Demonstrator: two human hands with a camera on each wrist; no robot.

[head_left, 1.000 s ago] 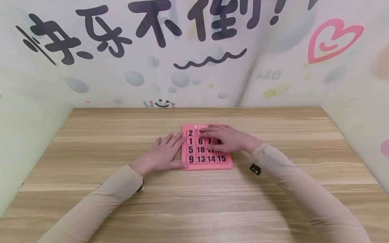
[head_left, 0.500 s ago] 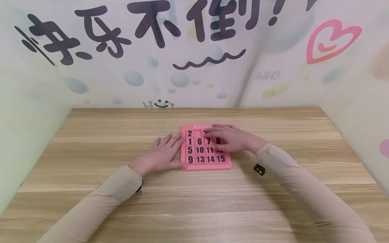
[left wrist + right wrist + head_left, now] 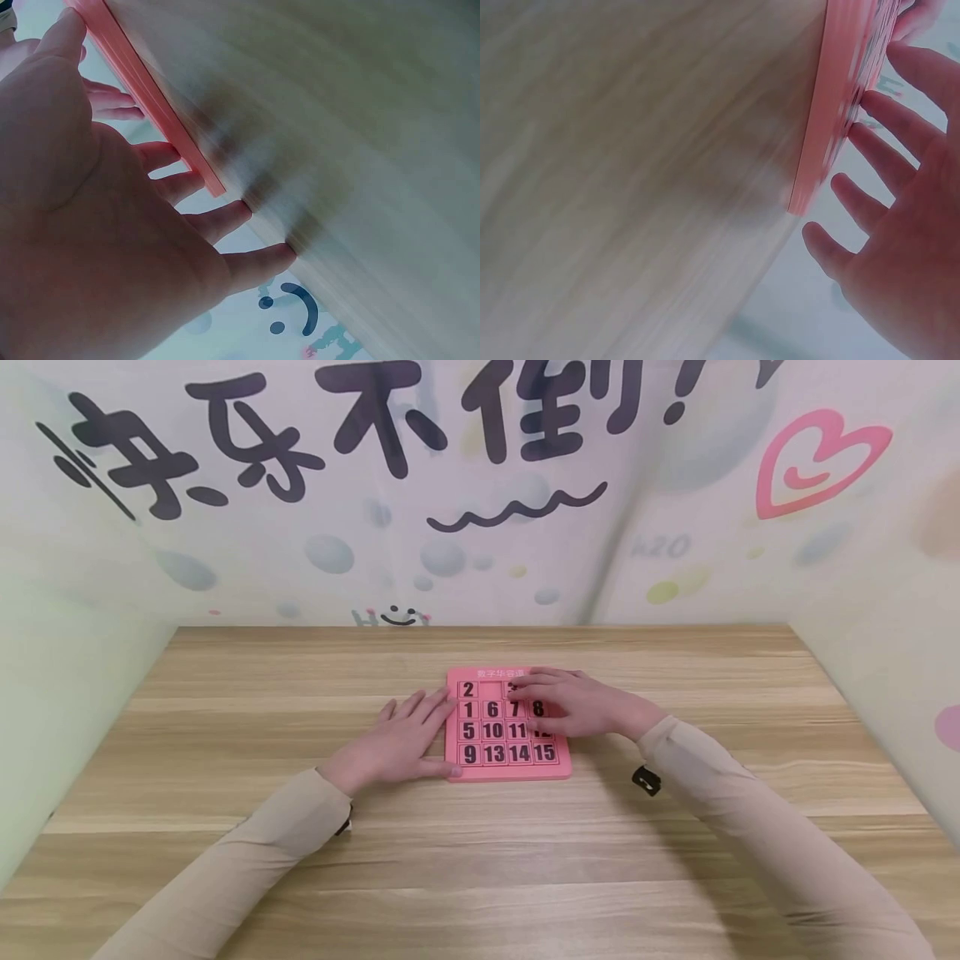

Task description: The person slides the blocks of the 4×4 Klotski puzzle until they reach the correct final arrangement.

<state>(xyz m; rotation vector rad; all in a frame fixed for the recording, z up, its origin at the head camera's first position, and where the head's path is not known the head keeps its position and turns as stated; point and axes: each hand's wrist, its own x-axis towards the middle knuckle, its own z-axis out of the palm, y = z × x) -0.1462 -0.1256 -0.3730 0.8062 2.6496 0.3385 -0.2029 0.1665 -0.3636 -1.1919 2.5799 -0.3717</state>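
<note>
A pink sliding number puzzle (image 3: pixel 513 772) lies flat on the wooden table, its tiles bearing black numbers. Along its left edge rests my left hand (image 3: pixel 393 743), fingers spread and straight, thumb on the near left corner. In the left wrist view two fingers touch the puzzle's side (image 3: pixel 142 82), while two others reach down to the table. Over the right part is my right hand (image 3: pixel 585 703), its fingertips on the top row by the tile 3 (image 3: pixel 512 687), which they partly cover. An unfilled slot (image 3: pixel 490 688) shows between tiles 2 (image 3: pixel 468 690) and 3. The top right corner is hidden.
The wooden table (image 3: pixel 480 860) reaches back to a white wall (image 3: pixel 262 568) with painted writing and bubbles. Side walls stand at left and right. A small black device (image 3: pixel 647 780) hangs at the right cuff.
The tile 3 has slid right in the top row, leaving the slot beside tile 2. My right hand has moved slightly right; the left hand stays put.
</note>
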